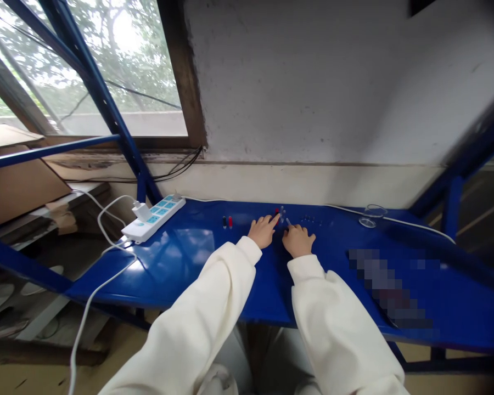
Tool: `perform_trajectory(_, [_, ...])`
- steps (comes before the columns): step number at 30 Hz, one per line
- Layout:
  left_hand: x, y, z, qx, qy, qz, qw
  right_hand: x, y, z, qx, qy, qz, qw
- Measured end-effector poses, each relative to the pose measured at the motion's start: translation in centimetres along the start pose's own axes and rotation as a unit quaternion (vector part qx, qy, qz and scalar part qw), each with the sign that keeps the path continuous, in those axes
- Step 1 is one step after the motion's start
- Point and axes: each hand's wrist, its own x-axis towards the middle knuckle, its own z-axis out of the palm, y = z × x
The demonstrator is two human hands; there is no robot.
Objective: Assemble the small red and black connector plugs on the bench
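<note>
Both hands, left hand (262,231) and right hand (298,240), work close at small clear pieces (282,212).
Left forefinger extends, right fingers bend; I cannot tell if either grips. To the left, black cylinder (224,222) and red cylinder (230,222) are on blue table (189,280). It seems fine handling; next move probably calls for steady fingertips.

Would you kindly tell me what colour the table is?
The table is blue; the head view shows it.

Window (142,66): overexposed daylight
Table (189,274): glare left, pixelated right
Wall (271,88): soft shadow right
Upper-right corner: dark
</note>
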Motion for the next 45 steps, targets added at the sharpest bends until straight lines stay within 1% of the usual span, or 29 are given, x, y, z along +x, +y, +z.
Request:
perform_trajectory(2, [0.4, 0.3, 0.3, 0.002, 0.008, -0.008, 1.000, -0.1, -0.1, -0.1, -0.004, 0.001, 0.000, 1.000])
perform_trajectory(5, [1.1, 0.5, 0.5, -0.011, 0.041, -0.024, 0.999, -0.2, -0.1, 0.0, -0.012, 0.006, -0.001, 1.000])
perform_trajectory(7, [1.5, 0.5, 0.6, -0.033, 0.064, -0.042, 0.997, -0.2, -0.1, 0.2, -0.017, 0.014, -0.005, 1.000])
perform_trajectory(10, [1.8, 0.5, 0.5, -0.073, 0.075, -0.079, 0.991, 0.0, 0.1, 0.4, -0.017, 0.023, -0.008, 1.000])
perform_trajectory(14, [1.6, 0.4, 0.0, -0.107, 0.082, -0.108, 0.985, 0.4, 0.3, 0.6, -0.009, 0.035, 0.005, 0.999])
perform_trajectory(17, [0.9, -0.1, -0.3, -0.141, 0.112, -0.112, 0.977, 0.7, 0.4, 0.8, -0.001, 0.049, 0.018, 0.999])
perform_trajectory(19, [0.3, -0.5, -0.2, -0.183, 0.146, -0.118, 0.965, 0.8, 0.5, 0.9, 0.008, 0.058, 0.027, 0.998])
perform_trajectory(23, [-1.3, -1.4, 0.6, -0.278, 0.208, -0.141, 0.927, 1.1, 0.6, 1.0, 0.030, 0.061, 0.041, 0.997])
perform_trajectory(26, [-2.5, -1.5, 1.0, -0.328, 0.216, -0.154, 0.907, 1.2, 0.7, 0.9, 0.054, 0.061, 0.044, 0.996])
perform_trajectory(28, [-3.0, -1.5, 1.0, -0.360, 0.222, -0.165, 0.891, 1.3, 0.8, 0.7, 0.081, 0.075, 0.049, 0.993])
perform_trajectory(30, [-3.2, -1.4, 0.9, -0.390, 0.230, -0.172, 0.875, 1.3, 0.9, 0.4, 0.117, 0.115, 0.056, 0.985])
perform_trajectory(32, [-3.2, -1.4, 0.8, -0.414, 0.234, -0.175, 0.862, 1.3, 1.0, -0.1, 0.163, 0.181, 0.053, 0.969])
perform_trajectory(34, [-3.1, -1.5, 0.8, -0.439, 0.238, -0.176, 0.848, 1.2, 1.0, -0.5, 0.217, 0.236, 0.027, 0.947])
perform_trajectory(36, [-2.9, -1.6, 0.9, -0.464, 0.252, -0.184, 0.829, 0.9, 0.8, -0.7, 0.276, 0.256, -0.020, 0.926])
perform_trajectory(38, [-2.8, -1.9, 1.0, -0.481, 0.281, -0.196, 0.807, 0.6, 0.3, -0.5, 0.329, 0.251, -0.078, 0.907])
perform_trajectory(41, [-2.6, -2.3, 1.2, -0.500, 0.315, -0.216, 0.777, 0.2, -0.5, 0.0, 0.382, 0.220, -0.164, 0.882])
perform_trajectory(43, [-2.6, -2.5, 1.3, -0.519, 0.312, -0.224, 0.764, 0.0, -0.9, 0.3, 0.400, 0.197, -0.196, 0.873])
perform_trajectory(45, [-2.5, -2.6, 1.4, -0.538, 0.300, -0.230, 0.753, -0.1, -1.2, 0.4, 0.412, 0.184, -0.206, 0.868])
